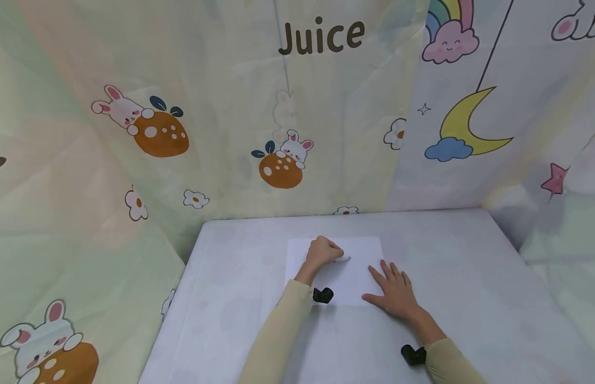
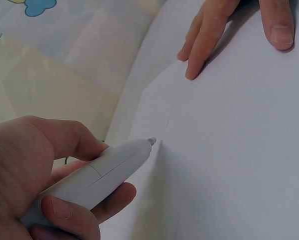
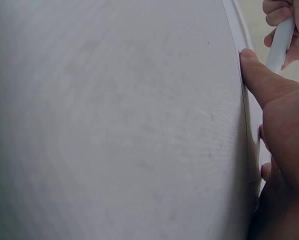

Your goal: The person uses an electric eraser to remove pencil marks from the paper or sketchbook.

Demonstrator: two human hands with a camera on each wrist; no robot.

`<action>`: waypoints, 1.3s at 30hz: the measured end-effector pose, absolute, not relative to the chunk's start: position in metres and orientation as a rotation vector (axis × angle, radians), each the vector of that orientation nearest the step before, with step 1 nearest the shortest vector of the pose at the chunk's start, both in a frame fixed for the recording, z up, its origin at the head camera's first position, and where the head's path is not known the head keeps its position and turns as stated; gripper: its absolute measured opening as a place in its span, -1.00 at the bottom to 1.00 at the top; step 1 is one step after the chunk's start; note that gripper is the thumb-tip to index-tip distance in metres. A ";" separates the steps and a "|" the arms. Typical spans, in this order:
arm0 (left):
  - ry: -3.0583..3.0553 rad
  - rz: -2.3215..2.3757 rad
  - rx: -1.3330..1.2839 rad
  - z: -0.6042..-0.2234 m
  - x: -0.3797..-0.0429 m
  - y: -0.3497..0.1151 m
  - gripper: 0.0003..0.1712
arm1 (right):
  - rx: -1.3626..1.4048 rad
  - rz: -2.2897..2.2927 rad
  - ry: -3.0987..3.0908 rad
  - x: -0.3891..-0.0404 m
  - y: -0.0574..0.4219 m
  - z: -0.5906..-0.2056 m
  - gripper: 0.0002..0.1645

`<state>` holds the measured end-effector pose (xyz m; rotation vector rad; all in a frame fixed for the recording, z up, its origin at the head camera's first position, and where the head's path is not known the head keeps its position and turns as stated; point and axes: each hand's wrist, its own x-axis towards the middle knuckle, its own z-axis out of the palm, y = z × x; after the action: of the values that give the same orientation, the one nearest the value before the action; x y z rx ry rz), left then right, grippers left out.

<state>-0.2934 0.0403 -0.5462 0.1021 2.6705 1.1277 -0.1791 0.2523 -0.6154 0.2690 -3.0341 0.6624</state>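
Note:
A white sheet of paper (image 1: 357, 285) lies on the table. My left hand (image 1: 323, 252) grips a thick white pen-shaped tool (image 2: 112, 167) with fingers and thumb around its body. The tool's small grey tip (image 2: 152, 141) points at the sheet, right by its surface, and a shadow falls beside it. A faint thin line (image 2: 170, 114) shows on the paper near the tip. With fingers spread, my right hand (image 1: 395, 292) rests at the sheet's right side, and in the left wrist view its fingertips touch the paper. It holds nothing.
The white-covered table (image 1: 470, 277) extends around the sheet, its far edge by a cartoon-printed cloth wall (image 1: 220, 133). A black wrist device (image 1: 323, 295) sits at the left wrist, another black device (image 1: 413, 354) at the right.

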 end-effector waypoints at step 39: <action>2.644 1.098 0.200 -0.547 -0.294 0.052 -0.88 | 0.251 0.672 -3.051 -0.176 0.252 -0.613 0.05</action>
<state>-0.2937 0.0521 -0.5467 0.1999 2.6441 1.0981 -0.1760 0.2520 -0.6126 0.2508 -3.0514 0.6719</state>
